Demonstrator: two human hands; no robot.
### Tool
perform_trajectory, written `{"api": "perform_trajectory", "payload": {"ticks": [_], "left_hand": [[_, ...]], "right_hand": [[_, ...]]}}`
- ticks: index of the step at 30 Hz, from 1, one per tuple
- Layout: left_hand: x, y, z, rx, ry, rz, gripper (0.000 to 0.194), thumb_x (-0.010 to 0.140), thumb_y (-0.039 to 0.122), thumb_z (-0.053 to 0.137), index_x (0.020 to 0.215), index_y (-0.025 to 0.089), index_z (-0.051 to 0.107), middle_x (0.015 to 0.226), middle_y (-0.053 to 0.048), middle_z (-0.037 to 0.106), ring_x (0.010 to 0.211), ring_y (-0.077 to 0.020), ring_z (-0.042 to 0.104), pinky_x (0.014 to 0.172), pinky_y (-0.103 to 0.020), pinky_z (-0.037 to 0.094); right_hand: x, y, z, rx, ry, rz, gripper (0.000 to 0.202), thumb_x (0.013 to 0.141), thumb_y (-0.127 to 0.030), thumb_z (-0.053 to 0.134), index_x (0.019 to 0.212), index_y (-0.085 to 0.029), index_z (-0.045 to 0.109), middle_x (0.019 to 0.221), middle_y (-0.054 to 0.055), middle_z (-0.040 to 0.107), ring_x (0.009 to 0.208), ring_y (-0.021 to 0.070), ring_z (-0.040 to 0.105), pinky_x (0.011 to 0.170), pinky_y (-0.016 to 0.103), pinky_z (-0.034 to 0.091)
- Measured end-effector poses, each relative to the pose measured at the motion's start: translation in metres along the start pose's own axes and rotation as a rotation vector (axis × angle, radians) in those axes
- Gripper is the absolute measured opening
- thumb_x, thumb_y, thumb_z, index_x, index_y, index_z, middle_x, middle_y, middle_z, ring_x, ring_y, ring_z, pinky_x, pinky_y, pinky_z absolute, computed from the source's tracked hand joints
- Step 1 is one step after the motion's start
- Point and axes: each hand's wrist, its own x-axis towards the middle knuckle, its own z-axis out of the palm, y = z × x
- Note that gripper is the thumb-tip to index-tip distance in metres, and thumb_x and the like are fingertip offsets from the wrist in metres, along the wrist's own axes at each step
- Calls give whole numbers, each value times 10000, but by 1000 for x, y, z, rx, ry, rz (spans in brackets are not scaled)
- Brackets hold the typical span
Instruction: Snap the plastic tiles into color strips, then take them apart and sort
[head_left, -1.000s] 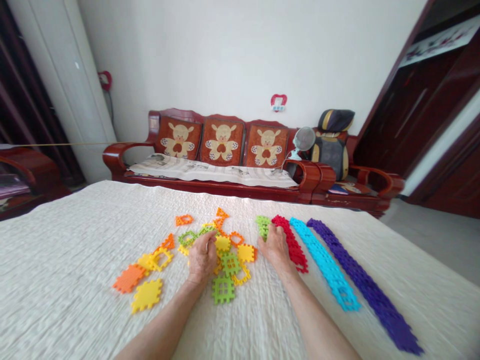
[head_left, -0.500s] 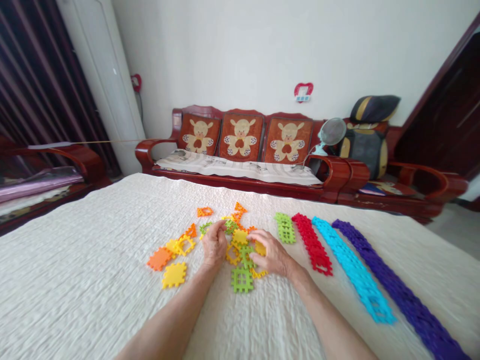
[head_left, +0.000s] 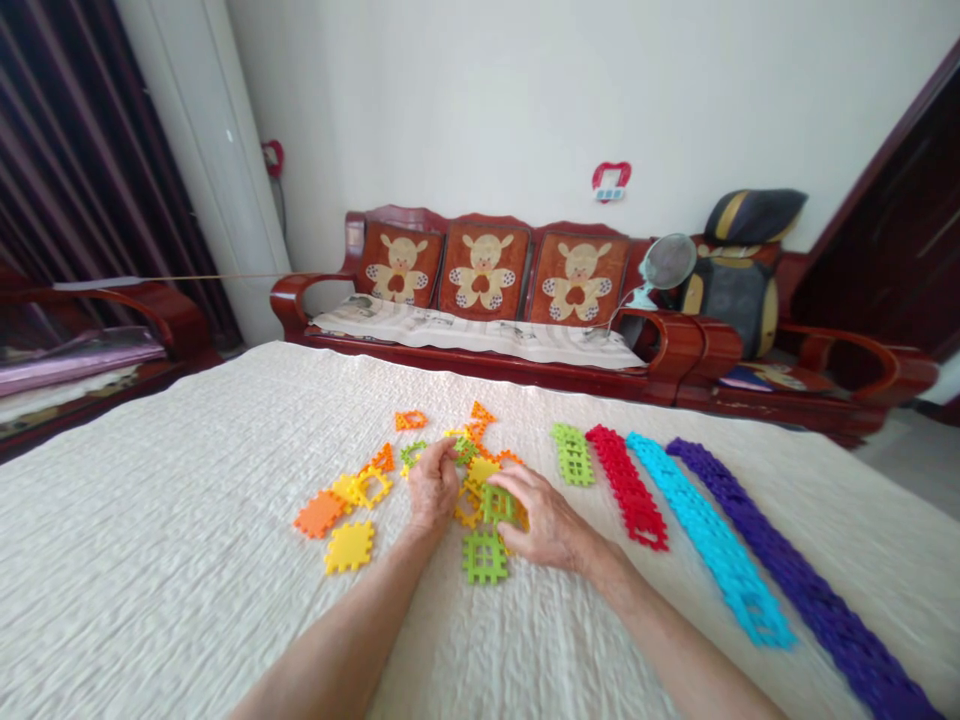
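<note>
My left hand (head_left: 433,487) has its fingers pinched on a green piece (head_left: 465,451) beside the loose pile. Thumb and fingers of my right hand (head_left: 541,520) close around a green window-like piece (head_left: 496,504) over the pile. Below it a green square piece (head_left: 485,557) lies flat on the white cover. Yellow pieces, one of them a solid yellow square (head_left: 482,469), lie between my hands. To the left are a yellow square (head_left: 349,547), an orange piece (head_left: 320,513) and a yellow frame (head_left: 373,487).
Rows of green (head_left: 572,455), red (head_left: 627,487), light blue (head_left: 711,540) and purple (head_left: 802,580) pieces lie on the right of the white cover (head_left: 187,520). Beyond it stands a wooden sofa (head_left: 480,365) with three cushions and a small fan (head_left: 669,262).
My right hand has taken hold of the green window-like piece and lifted it slightly. My left hand has barely moved.
</note>
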Motion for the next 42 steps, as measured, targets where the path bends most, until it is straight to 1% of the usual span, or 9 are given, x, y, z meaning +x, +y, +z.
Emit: {"api": "perform_trajectory", "payload": {"ticks": [6,14,17,22,25,29,33,37,42], "left_hand": [[0,-1,0,0,-11,-4,298,761,130,420,914,197,667,776,-9,705,738,-146,647,751,-292,511],[-1,-4,2,11,-6,38,294,775,154,411,918,186,666,775,-18,707,734,-145,650,735,-279,510],[-1,-4,1,27,-24,30,301,778,159,407,925,183,669,766,-16,710,721,-142,652,732,-274,509],[-1,-1,0,33,-39,8,309,775,165,413,945,185,670,776,-16,716,719,-143,654,729,-271,513],[-1,2,-1,22,-43,-11,308,772,164,414,939,187,671,767,-13,716,715,-139,653,735,-269,514],[0,6,-2,28,-61,-30,297,770,155,421,927,190,671,778,-11,716,721,-139,652,741,-267,510],[0,7,-3,33,-71,-42,300,771,146,419,938,195,664,783,-5,711,725,-135,652,737,-256,506],[-1,4,-1,26,-77,-27,308,772,151,410,950,189,659,782,-7,708,729,-139,652,742,-266,509],[-2,0,0,31,-80,0,305,782,168,405,957,183,654,806,-18,710,741,-149,653,755,-290,510]], "right_hand": [[-21,9,-11,-52,150,110,520,744,-216,547,1259,-208,470,1182,94,524,1129,221,491,984,371,404],[-32,38,-4,-288,400,380,457,773,-280,530,1206,-142,485,1128,138,510,1107,262,487,965,412,414],[-36,39,-3,-401,378,491,457,795,-309,507,1210,-120,480,1162,146,488,1107,262,485,927,379,429],[-41,30,-9,-541,185,664,391,831,-398,465,1126,-156,552,1103,121,525,981,248,545,766,332,452],[-42,27,-19,-523,94,630,407,816,-420,475,1112,-157,569,1122,129,538,978,253,548,786,344,434],[-44,31,-33,-438,-30,478,520,703,-194,509,1223,-177,514,1300,116,489,1179,267,444,914,389,374],[-48,39,-35,-404,-121,372,689,612,-58,468,1282,-217,473,1379,88,452,1292,291,316,1010,535,238],[-51,45,-30,-421,-114,341,717,596,-9,445,1282,-215,474,1334,96,500,1298,312,301,1016,603,165],[-50,46,-34,-425,-81,257,658,585,-18,442,1207,-219,522,1223,86,557,1214,273,396,995,536,244]]}}
